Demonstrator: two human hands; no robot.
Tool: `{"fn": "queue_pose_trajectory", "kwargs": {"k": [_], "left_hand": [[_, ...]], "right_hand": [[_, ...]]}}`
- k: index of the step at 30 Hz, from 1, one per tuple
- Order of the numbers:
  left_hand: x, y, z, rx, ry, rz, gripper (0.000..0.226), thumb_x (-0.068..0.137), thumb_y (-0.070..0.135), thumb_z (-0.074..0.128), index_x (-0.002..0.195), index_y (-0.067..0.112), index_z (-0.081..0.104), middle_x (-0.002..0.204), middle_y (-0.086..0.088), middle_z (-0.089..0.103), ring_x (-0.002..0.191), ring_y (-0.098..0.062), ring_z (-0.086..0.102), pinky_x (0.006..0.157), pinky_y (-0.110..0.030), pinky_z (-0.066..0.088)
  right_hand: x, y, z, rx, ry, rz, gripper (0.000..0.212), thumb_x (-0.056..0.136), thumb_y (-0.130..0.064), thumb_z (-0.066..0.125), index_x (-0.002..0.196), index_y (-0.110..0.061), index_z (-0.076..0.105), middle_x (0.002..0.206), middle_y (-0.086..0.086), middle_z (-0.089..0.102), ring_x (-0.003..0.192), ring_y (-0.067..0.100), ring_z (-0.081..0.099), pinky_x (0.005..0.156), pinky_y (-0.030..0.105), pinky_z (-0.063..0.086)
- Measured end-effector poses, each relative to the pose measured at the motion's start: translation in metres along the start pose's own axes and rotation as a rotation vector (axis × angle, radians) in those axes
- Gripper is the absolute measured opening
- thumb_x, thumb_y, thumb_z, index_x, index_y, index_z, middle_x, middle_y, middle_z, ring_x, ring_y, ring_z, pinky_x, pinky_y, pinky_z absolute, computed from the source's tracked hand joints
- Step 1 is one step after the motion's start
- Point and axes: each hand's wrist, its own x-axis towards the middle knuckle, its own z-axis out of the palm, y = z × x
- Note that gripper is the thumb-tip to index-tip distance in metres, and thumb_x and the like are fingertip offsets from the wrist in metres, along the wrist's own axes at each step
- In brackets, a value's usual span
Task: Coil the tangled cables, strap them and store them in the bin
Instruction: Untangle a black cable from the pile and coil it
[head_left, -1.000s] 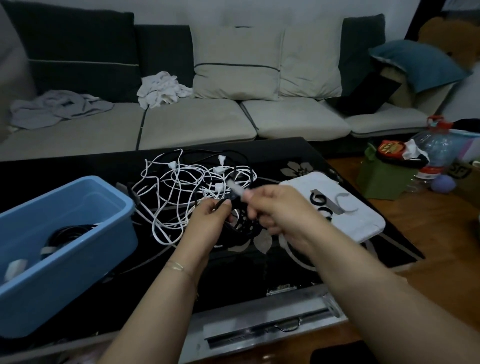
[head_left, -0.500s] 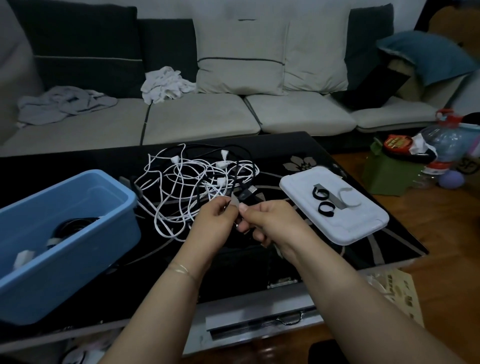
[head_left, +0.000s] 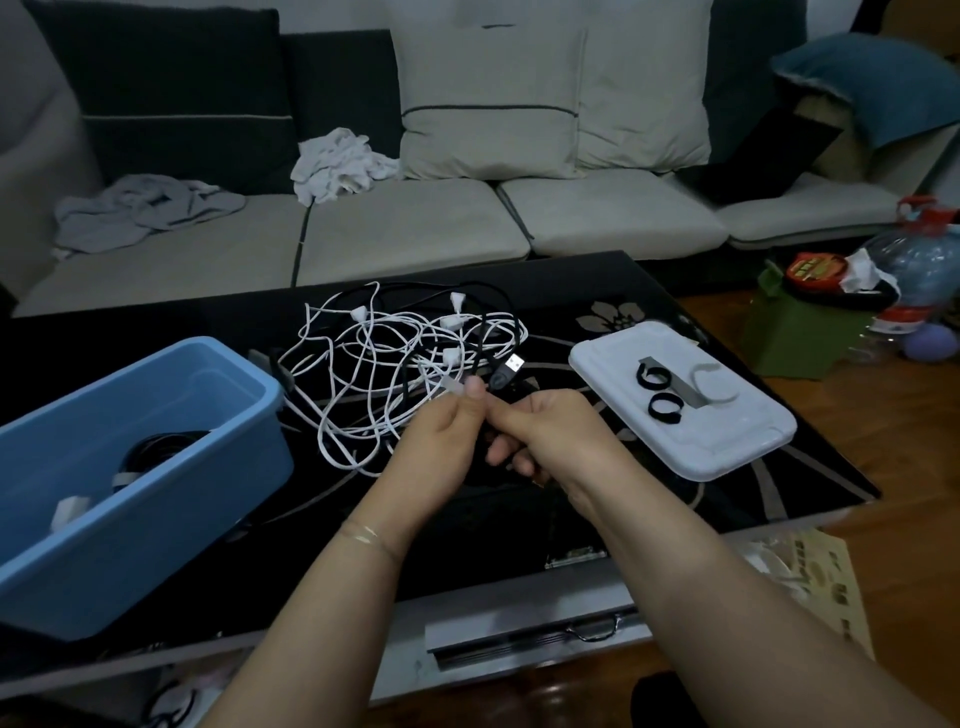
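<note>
We pinch a black cable (head_left: 498, 374) w/ both hands over the table (head_left: 597, 291): left hand (head_left: 447, 436) at its plug end, right hand (head_left: 540, 436) curled round it, prob. a coil below. White tangle (head_left: 379, 364) lies just behind; bin (head_left: 156, 467) at left, straps (head_left: 660, 395) on lid (head_left: 727, 447) at right.

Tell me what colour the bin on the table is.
The bin is light blue, seen clearly in the head view, at the table's left side.
</note>
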Motion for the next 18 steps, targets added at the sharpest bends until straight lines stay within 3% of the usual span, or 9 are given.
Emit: {"fn": "queue_pose_trajectory", "kwargs": {"k": [4, 8, 11, 14, 16, 18], "left_hand": [[0.003, -0.004, -0.002, -0.084, 0.091, -0.097, 0.051, 0.103, 0.034, 0.036, 0.078, -0.002, 0.062, 0.069, -0.005, 0.058, 0.066, -0.009, 0.051, 0.062, -0.023, 0.038], [0.006, -0.003, -0.008, -0.072, 0.192, -0.13, 0.047, 0.102, 0.032, 0.039, 0.065, 0.009, 0.056, 0.049, 0.01, 0.05, 0.043, 0.002, 0.04, 0.046, -0.013, 0.033], [0.009, -0.007, -0.01, -0.015, 0.229, -0.095, 0.049, 0.102, 0.033, 0.039, 0.073, -0.001, 0.06, 0.064, -0.006, 0.051, 0.054, -0.007, 0.042, 0.05, -0.019, 0.032], [0.01, -0.01, -0.011, -0.04, 0.282, -0.069, 0.051, 0.101, 0.035, 0.042, 0.069, -0.004, 0.054, 0.065, -0.009, 0.048, 0.057, -0.011, 0.043, 0.053, -0.021, 0.034], [0.01, -0.012, -0.01, -0.12, 0.225, -0.075, 0.057, 0.1, 0.041, 0.043, 0.079, -0.009, 0.062, 0.071, -0.008, 0.063, 0.065, -0.019, 0.055, 0.064, -0.024, 0.043], [0.007, -0.01, -0.009, -0.222, 0.173, -0.088, 0.049, 0.101, 0.034, 0.043, 0.086, -0.004, 0.071, 0.083, -0.007, 0.075, 0.075, -0.013, 0.068, 0.068, -0.015, 0.05]], "right_hand": [[-0.003, 0.0, 0.004, 0.01, 0.012, -0.065, 0.026, 0.092, -0.028, 0.061, 0.073, -0.011, 0.057, 0.056, -0.002, 0.063, 0.035, 0.003, 0.036, 0.035, 0.012, 0.028], [-0.006, -0.002, 0.003, -0.07, -0.022, -0.136, 0.011, 0.097, -0.013, 0.053, 0.094, -0.014, 0.063, 0.071, -0.005, 0.067, 0.041, 0.002, 0.043, 0.041, 0.013, 0.037], [-0.004, 0.0, -0.003, -0.188, 0.029, -0.132, 0.01, 0.096, -0.013, 0.053, 0.094, -0.018, 0.062, 0.076, -0.003, 0.069, 0.047, 0.006, 0.052, 0.045, 0.019, 0.044], [0.0, 0.005, -0.008, -0.211, 0.074, -0.117, 0.007, 0.091, -0.017, 0.061, 0.088, -0.018, 0.054, 0.068, 0.0, 0.07, 0.047, 0.01, 0.056, 0.049, 0.026, 0.047], [0.002, 0.008, -0.008, -0.287, 0.119, -0.13, 0.019, 0.088, -0.022, 0.065, 0.087, -0.021, 0.046, 0.064, 0.001, 0.069, 0.047, 0.011, 0.059, 0.052, 0.03, 0.05], [0.003, 0.01, -0.006, -0.404, 0.17, -0.157, 0.024, 0.088, -0.03, 0.065, 0.087, -0.024, 0.042, 0.064, 0.0, 0.068, 0.049, 0.012, 0.06, 0.057, 0.034, 0.052]]}}
